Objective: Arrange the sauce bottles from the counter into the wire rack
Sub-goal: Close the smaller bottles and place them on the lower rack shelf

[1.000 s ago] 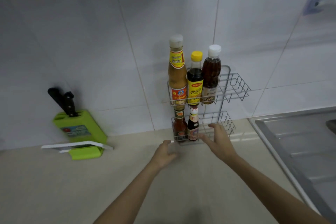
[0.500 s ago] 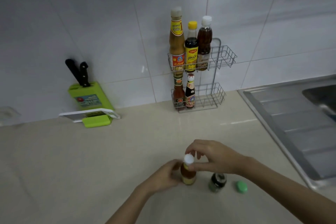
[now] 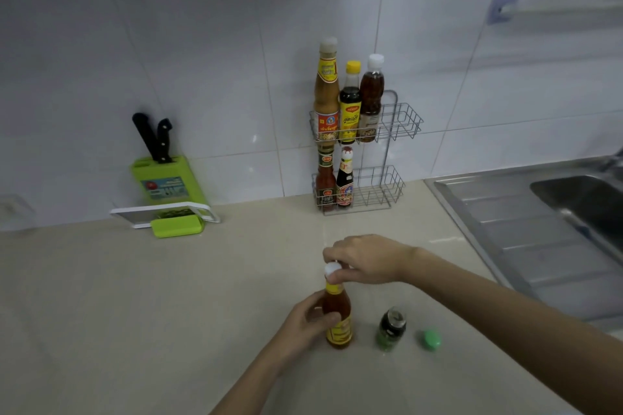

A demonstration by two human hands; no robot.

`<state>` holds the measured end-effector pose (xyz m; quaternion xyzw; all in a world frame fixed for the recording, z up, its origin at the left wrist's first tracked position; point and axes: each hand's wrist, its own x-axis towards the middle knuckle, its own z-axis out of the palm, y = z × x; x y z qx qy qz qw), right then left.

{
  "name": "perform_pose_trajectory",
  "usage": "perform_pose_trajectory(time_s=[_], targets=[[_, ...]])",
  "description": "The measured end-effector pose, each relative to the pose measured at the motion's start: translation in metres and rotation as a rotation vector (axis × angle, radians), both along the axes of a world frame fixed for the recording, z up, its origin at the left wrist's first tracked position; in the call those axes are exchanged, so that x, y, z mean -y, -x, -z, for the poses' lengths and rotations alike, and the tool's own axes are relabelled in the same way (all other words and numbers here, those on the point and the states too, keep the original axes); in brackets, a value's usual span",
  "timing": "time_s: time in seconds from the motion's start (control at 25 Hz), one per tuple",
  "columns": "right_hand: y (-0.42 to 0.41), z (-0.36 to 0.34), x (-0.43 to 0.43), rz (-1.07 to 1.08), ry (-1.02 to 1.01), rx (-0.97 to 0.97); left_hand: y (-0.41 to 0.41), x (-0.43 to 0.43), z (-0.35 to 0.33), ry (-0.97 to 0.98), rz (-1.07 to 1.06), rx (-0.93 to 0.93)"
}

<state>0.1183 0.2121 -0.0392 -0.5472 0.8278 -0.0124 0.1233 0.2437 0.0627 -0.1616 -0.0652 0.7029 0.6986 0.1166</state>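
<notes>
An amber sauce bottle [image 3: 338, 320] with a yellow label and white cap stands upright on the counter near me. My left hand [image 3: 305, 323] grips its body from the left. My right hand [image 3: 365, 258] pinches its white cap from above. Beside it to the right stands a small dark bottle [image 3: 390, 328] with a green label and no cap, and its green cap [image 3: 432, 339] lies further right. The two-tier wire rack [image 3: 397, 121] stands against the tiled wall, holding three bottles on its upper shelf and two on the left of its lower shelf.
A green knife block [image 3: 168, 185] with two black-handled knives and a white board stands at the back left. A steel sink [image 3: 546, 222] with a drainboard takes up the right side. The beige counter [image 3: 135, 296] spreads to the left.
My hands came back from the rack to the near counter and took hold of the amber bottle. The view tilted down, and the bottle now looks lifted or more upright.
</notes>
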Motion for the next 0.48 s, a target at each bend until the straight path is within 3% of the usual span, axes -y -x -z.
perform_pose_trajectory(time_s=[0.16,0.28,0.36,0.48], targets=[[0.016,-0.015,0.002,-0.105,-0.060,-0.083,0.001,-0.001,-0.008,-0.099,0.018,0.027],[0.013,0.002,0.011,0.165,-0.082,-0.069,0.003,-0.006,-0.014,-0.068,0.034,0.003],[0.010,0.018,0.017,0.311,-0.221,-0.125,0.000,-0.009,-0.010,-0.032,0.010,0.022],[0.013,0.024,0.016,0.264,-0.222,0.004,-0.005,-0.001,-0.006,-0.047,-0.021,0.075]])
